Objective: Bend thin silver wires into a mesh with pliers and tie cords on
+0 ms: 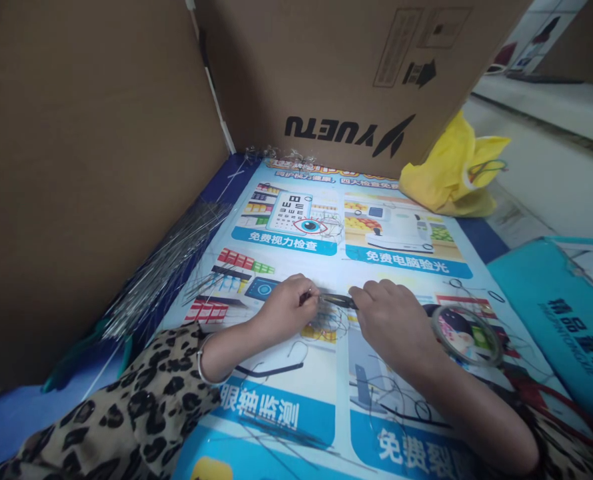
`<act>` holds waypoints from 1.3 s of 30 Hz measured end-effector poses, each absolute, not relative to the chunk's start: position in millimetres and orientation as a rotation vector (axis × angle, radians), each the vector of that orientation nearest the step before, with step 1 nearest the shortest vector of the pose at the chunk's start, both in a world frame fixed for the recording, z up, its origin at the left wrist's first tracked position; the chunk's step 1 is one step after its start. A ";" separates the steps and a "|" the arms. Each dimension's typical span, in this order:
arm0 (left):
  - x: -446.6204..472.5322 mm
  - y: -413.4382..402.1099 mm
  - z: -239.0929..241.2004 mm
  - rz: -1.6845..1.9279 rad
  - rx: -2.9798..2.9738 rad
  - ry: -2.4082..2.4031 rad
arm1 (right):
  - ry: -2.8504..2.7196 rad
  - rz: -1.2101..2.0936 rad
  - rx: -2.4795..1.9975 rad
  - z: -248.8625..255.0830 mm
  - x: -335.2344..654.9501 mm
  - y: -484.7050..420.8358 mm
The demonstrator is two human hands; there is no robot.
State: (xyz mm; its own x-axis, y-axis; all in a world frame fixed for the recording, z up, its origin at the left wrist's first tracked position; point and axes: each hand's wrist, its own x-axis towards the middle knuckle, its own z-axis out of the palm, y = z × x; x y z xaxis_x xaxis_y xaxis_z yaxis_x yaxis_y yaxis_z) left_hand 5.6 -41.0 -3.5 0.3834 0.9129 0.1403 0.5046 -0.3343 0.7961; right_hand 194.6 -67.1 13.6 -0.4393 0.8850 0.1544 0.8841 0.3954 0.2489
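Observation:
Near the middle of the poster sheet, my right hand (pixel 389 323) is closed around a pair of pliers (pixel 339 301) with dark handles, the jaws pointing left. At those jaws, the fingertips of my left hand (pixel 291 305) pinch a thin wire; most of it is hidden by the fingers. A loose tangle of thin wire (pixel 334 323) lies just below and between the hands. To the right of my right wrist rests a round roll of tape (pixel 469 337). Bent wire pieces (pixel 401 400) are scattered in front of my forearms.
A bundle of long straight wires (pixel 161 267) lies at the left. Cardboard (pixel 336 73) stands upright at the back and left. A yellow bag (pixel 451 173) sits at the back right, and a turquoise box (pixel 551 307) is at the right edge. Small wire shapes (pixel 286 157) lie by the cardboard.

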 end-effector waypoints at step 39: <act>13.7 -52.8 -7.4 0.949 1.931 1.358 | 2.508 0.461 1.707 14.3 184.7 -74.9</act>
